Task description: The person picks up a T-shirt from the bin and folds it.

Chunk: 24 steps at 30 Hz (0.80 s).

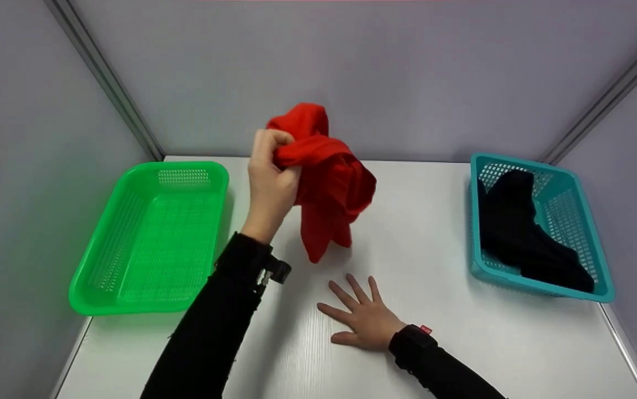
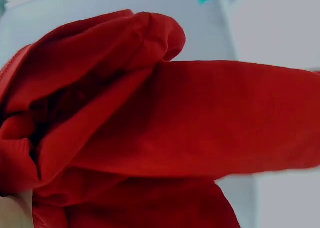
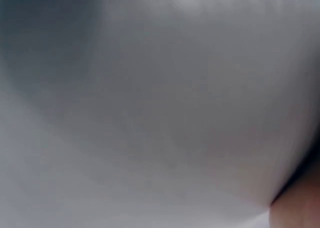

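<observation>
My left hand (image 1: 271,172) is raised above the middle of the white table (image 1: 451,343) and grips a bunched red cloth (image 1: 332,177), whose loose end hangs down just over the tabletop. The same red cloth (image 2: 165,133) fills the left wrist view. My right hand (image 1: 363,316) lies flat on the table near the front, fingers spread, holding nothing. The right wrist view is a blur of white table (image 3: 150,113) with a bit of skin at the lower right corner.
A green plastic basket (image 1: 96,266) sits at the table's left side with nothing in it. At the right a teal basket (image 1: 573,205) holds a black garment (image 1: 523,233). Grey walls enclose the table on three sides.
</observation>
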Each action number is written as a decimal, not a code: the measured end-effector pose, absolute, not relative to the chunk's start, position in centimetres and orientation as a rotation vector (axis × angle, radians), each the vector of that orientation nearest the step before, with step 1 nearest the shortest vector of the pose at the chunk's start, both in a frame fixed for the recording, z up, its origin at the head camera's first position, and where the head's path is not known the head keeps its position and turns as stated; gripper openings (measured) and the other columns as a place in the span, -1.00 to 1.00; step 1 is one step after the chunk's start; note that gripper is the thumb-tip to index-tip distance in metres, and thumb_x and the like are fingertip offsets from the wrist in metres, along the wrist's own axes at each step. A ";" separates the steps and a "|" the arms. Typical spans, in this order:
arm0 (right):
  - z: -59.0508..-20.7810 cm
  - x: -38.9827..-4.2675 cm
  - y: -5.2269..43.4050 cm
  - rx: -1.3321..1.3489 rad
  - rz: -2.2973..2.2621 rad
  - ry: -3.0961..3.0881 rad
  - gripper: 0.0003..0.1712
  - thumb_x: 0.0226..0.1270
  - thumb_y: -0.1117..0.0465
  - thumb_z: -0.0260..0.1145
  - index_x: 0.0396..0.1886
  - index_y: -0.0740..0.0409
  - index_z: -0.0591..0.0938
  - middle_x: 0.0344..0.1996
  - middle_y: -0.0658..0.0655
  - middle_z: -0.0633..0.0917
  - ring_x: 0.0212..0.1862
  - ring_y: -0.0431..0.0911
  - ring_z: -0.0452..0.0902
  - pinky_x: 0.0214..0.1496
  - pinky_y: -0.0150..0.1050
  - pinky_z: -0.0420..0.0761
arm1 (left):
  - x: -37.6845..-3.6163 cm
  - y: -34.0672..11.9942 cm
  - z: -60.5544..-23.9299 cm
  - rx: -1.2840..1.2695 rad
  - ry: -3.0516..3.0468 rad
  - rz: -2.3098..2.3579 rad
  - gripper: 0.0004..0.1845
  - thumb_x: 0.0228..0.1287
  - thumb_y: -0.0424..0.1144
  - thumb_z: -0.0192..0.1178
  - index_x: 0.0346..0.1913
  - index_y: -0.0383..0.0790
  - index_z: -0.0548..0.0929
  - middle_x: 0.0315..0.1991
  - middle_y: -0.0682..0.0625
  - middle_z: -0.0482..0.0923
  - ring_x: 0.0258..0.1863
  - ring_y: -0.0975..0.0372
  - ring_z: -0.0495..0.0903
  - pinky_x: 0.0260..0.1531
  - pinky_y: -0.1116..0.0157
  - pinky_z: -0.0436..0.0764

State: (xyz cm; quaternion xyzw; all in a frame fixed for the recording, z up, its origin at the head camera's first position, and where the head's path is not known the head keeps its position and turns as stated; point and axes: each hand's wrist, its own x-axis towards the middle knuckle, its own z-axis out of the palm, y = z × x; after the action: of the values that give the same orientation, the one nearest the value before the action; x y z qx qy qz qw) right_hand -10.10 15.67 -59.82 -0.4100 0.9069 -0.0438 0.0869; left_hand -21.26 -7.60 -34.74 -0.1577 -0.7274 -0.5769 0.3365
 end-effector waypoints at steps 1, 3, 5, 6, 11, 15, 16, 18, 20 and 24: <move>-59.9 -10.1 15.7 -1.219 -0.142 2.701 -0.20 0.47 -0.50 -0.14 0.63 -0.47 0.10 0.67 0.10 -0.03 0.63 0.32 -0.25 0.42 0.56 -0.16 | -21.2 -7.2 -35.8 -0.383 -1.944 -1.514 -0.86 0.18 -0.61 0.08 -0.27 -0.35 0.51 -0.23 -0.11 0.41 -0.14 0.13 0.48 -0.07 0.27 0.49; -60.3 -10.2 15.7 -1.211 -0.187 2.700 -0.19 0.45 -0.51 -0.13 0.62 -0.48 0.10 0.67 0.08 -0.04 0.63 0.32 -0.27 0.42 0.56 -0.19 | -21.2 -6.6 -38.0 -0.313 -2.034 -1.535 -0.86 0.21 -0.59 0.10 -0.26 -0.32 0.51 -0.22 -0.12 0.42 -0.10 0.12 0.50 -0.04 0.27 0.50; -60.6 -10.4 15.7 -1.197 -0.245 2.691 -0.18 0.44 -0.52 -0.11 0.62 -0.49 0.09 0.67 0.05 -0.05 0.64 0.30 -0.30 0.42 0.55 -0.24 | -21.1 -6.3 -40.2 -0.233 -2.119 -1.548 -0.88 0.23 -0.57 0.12 -0.25 -0.31 0.51 -0.20 -0.14 0.43 -0.07 0.08 0.52 -0.01 0.25 0.51; -60.7 -10.5 15.7 -1.187 -0.273 2.683 -0.17 0.43 -0.52 -0.09 0.62 -0.49 0.09 0.67 0.03 -0.06 0.64 0.29 -0.31 0.42 0.55 -0.26 | -21.0 -6.3 -41.3 -0.191 -2.158 -1.556 -0.88 0.24 -0.56 0.12 -0.24 -0.31 0.51 -0.19 -0.15 0.43 -0.05 0.07 0.53 0.01 0.23 0.51; -60.4 -11.0 15.8 -1.064 -0.525 2.608 -0.21 0.49 -0.37 0.05 0.62 -0.31 0.20 0.65 -0.01 0.05 0.65 0.23 -0.29 0.45 0.49 -0.35 | -19.8 -6.8 -46.3 -0.004 -2.346 -1.571 -0.87 0.20 -0.49 0.15 -0.26 -0.25 0.47 -0.19 -0.13 0.44 -0.07 0.06 0.50 -0.01 0.19 0.47; -59.4 -11.7 15.6 -0.745 -0.972 2.482 -0.30 0.57 -0.14 0.12 0.54 0.11 0.37 0.56 0.20 0.28 0.62 0.30 -0.13 0.48 0.46 -0.34 | -17.8 -7.0 -49.7 0.089 -2.461 -1.585 -0.95 0.28 -0.38 0.11 -0.29 -0.20 0.46 -0.23 -0.09 0.43 -0.19 0.09 0.43 -0.12 0.18 0.42; -59.1 -11.9 15.6 -0.595 -1.120 2.415 -0.27 0.57 -0.14 0.12 0.53 0.19 0.36 0.55 0.25 0.28 0.61 0.30 -0.11 0.51 0.41 -0.30 | -17.2 -7.0 -50.5 0.096 -2.480 -1.585 -0.97 0.32 -0.36 0.10 -0.29 -0.20 0.47 -0.24 -0.09 0.43 -0.22 0.10 0.42 -0.13 0.18 0.42; -58.5 -12.3 15.5 -0.270 -1.443 2.222 -0.15 0.58 -0.18 0.11 0.58 0.30 0.22 0.58 0.31 0.17 0.62 0.27 -0.15 0.57 0.31 -0.25 | -15.8 -6.7 -51.8 0.083 -2.510 -1.570 -0.93 0.38 -0.32 0.07 -0.29 -0.20 0.51 -0.25 -0.08 0.45 -0.26 0.12 0.41 -0.15 0.17 0.43; -57.8 -12.8 15.5 0.019 -1.758 1.987 -0.04 0.56 -0.27 0.09 0.64 0.23 0.05 0.60 0.31 0.13 0.62 0.23 -0.08 0.61 0.20 -0.12 | -14.3 -6.0 -52.9 0.023 -2.561 -1.546 -0.89 0.40 -0.29 0.08 -0.30 -0.20 0.54 -0.27 -0.05 0.44 -0.30 0.15 0.39 -0.18 0.19 0.45; -56.6 -14.0 15.9 0.313 -2.167 1.621 -0.09 0.53 -0.28 0.13 0.64 0.01 0.04 0.53 0.21 0.30 0.47 0.06 0.31 0.52 0.02 0.25 | -11.3 -4.1 -54.3 -0.297 -2.749 -1.331 -0.87 0.42 -0.22 0.19 -0.24 -0.20 0.66 -0.30 -0.02 0.44 -0.32 0.17 0.42 -0.22 0.19 0.49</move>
State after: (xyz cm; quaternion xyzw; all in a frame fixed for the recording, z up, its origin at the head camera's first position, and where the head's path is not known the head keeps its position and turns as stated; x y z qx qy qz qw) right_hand -13.96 15.94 -56.63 0.1122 0.5821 -0.7783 0.2071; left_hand -11.28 -4.11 -54.27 -0.0966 -0.8953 -0.4334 0.0366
